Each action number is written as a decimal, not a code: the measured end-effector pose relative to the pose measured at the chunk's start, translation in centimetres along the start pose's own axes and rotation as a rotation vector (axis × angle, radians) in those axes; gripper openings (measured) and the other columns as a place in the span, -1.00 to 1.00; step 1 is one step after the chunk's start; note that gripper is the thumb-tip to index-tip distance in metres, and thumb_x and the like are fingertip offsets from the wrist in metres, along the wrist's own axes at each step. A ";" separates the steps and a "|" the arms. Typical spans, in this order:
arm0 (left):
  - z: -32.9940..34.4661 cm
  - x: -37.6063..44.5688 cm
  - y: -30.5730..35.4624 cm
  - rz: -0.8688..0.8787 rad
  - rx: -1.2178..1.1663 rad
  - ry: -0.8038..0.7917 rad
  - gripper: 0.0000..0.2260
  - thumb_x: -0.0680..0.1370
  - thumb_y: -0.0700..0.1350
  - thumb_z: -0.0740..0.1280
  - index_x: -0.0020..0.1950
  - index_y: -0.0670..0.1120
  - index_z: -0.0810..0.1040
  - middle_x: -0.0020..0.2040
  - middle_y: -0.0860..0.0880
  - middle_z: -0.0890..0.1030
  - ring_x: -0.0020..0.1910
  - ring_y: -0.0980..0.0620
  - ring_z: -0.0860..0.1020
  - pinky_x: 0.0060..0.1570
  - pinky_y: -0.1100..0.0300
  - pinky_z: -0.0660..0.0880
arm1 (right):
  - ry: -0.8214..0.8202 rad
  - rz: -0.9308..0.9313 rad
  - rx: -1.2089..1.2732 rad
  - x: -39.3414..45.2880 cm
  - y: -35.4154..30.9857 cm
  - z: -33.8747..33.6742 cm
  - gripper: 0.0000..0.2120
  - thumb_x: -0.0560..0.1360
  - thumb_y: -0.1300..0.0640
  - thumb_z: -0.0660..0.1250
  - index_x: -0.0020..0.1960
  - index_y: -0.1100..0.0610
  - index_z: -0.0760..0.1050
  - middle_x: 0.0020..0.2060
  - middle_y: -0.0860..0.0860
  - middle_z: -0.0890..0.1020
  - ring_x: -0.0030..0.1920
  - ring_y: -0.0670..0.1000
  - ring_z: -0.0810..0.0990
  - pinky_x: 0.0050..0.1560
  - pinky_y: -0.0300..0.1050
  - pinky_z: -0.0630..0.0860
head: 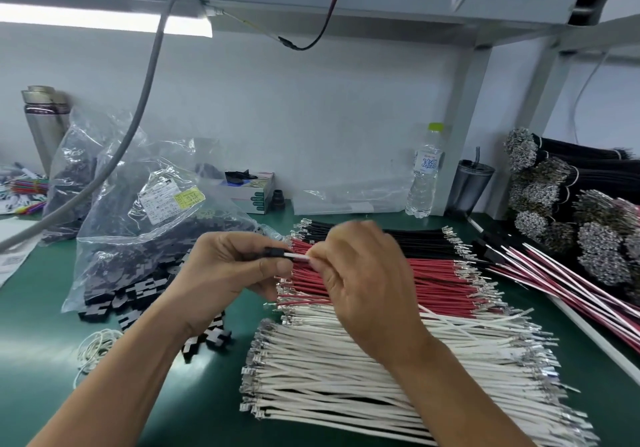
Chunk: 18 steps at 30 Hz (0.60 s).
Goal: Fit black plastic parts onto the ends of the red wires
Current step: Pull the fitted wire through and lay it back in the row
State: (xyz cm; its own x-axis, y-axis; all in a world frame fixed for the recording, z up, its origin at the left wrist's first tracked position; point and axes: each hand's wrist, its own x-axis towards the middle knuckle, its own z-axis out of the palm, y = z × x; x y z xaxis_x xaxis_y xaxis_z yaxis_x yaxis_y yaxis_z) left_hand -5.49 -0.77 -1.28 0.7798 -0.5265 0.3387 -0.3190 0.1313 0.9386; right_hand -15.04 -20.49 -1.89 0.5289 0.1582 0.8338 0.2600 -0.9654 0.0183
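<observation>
Left of my hands: a clear plastic bag [138, 225] of black plastic parts lies slumped on the green surface [41, 325], its mouth spilling a loose heap of parts [138, 294] toward my left wrist; too many to count. A coil of white cord [97, 346] lies nearer me.
My left hand [228, 266]: fingers curled, pinching one black plastic part [275, 252] at thumb and fingertip.
Held wire [297, 256]: one white wire, long axis running left to right, its left end at the part.
My right hand [360, 273]: fingers curled, pinching that white wire just right of the part; it covers the middle of the piles below.
Under my hands: three piles lying left to right, metal terminals at both ends: black wires [415, 238] farthest, red wires [443, 284] in the middle, white wires [346, 377] nearest me. Uncountable.
Behind my hands: one water bottle [424, 173], one dark cup [472, 183].
Right of my hands: bundled wires [571, 221] stacked.
</observation>
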 end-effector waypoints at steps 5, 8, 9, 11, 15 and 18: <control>-1.6 0.0 0.4 -0.020 0.007 0.074 -0.58 0.28 -0.01 0.65 0.13 0.03 0.75 0.01 -0.17 0.75 -0.28 -0.02 0.68 -0.27 0.20 0.63 | -0.090 0.185 -0.021 0.0 3.1 -1.9 -0.81 0.63 0.05 0.29 0.16 0.07 0.60 -0.12 -0.12 0.57 -0.17 -0.13 0.49 -0.18 -0.31 0.41; -4.4 -0.3 0.5 -0.124 0.449 -0.038 -0.69 0.25 0.03 0.67 -0.02 0.12 0.77 -0.17 -0.01 0.73 -0.30 0.10 0.61 -0.28 0.26 0.55 | 0.119 0.382 0.190 1.8 5.7 -4.5 -0.81 0.65 0.03 0.23 0.11 0.03 0.59 -0.25 -0.14 0.51 -0.34 -0.13 0.45 -0.36 -0.25 0.33; -5.1 -0.3 0.5 -0.176 0.583 -0.096 -0.74 0.26 0.02 0.69 -0.09 0.12 0.78 -0.26 -0.03 0.70 -0.35 0.11 0.57 -0.31 0.25 0.50 | 0.210 0.456 0.296 2.8 6.7 -5.8 -0.84 0.66 0.02 0.23 0.10 -0.04 0.58 -0.28 -0.11 0.52 -0.35 -0.05 0.48 -0.39 -0.14 0.39; -6.1 -0.3 0.1 -0.262 0.748 -0.213 -0.80 0.29 -0.02 0.71 -0.17 0.15 0.77 -0.34 -0.04 0.67 -0.40 0.11 0.54 -0.33 0.25 0.44 | 0.382 0.552 0.447 4.9 9.0 -9.2 -0.85 0.64 0.02 0.28 0.01 -0.16 0.61 -0.32 -0.10 0.57 -0.39 -0.02 0.49 -0.42 -0.10 0.43; -6.7 -0.4 -0.4 -0.370 0.891 -0.333 -0.72 0.22 0.06 0.71 -0.18 0.30 0.72 -0.31 0.17 0.71 -0.35 0.25 0.64 -0.32 0.39 0.48 | 0.262 0.696 0.345 6.3 15.1 -16.4 -0.88 0.54 0.02 0.36 -0.08 -0.14 0.67 -0.38 -0.09 0.62 -0.51 -0.15 0.41 -0.54 -0.32 0.29; -7.2 -0.5 -0.7 -0.441 0.914 -0.391 -0.63 0.07 0.28 0.64 -0.17 0.39 0.69 -0.29 0.23 0.71 -0.31 0.28 0.66 -0.29 0.39 0.52 | -0.221 0.824 -0.150 3.5 19.0 -18.7 -0.91 0.52 0.03 0.43 -0.16 -0.03 0.67 -0.47 -0.03 0.61 -0.49 -0.01 0.49 -0.40 -0.23 0.38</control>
State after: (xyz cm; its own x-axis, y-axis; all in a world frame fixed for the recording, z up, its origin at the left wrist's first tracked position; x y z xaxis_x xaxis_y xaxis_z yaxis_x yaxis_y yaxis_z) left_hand -1.77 5.40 -1.66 0.7501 -0.6263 -0.2125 -0.4593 -0.7245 0.5139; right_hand -23.40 -42.12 11.67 0.6505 -0.5827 0.4872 -0.3766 -0.8045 -0.4594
